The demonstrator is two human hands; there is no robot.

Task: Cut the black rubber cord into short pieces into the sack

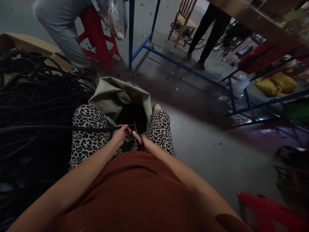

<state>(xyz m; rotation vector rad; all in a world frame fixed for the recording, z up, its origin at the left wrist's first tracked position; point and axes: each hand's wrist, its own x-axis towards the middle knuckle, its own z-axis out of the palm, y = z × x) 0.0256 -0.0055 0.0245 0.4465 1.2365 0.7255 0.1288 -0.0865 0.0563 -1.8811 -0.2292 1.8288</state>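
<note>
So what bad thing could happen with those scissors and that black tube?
The left hand pinches the black tube right beside the scissors in the right hand, so a blade might nick a finger. The tube runs back to a big tangled pile; pulling could snag it. Cut pieces might also miss the green sack between the knees and land on the floor.
</note>
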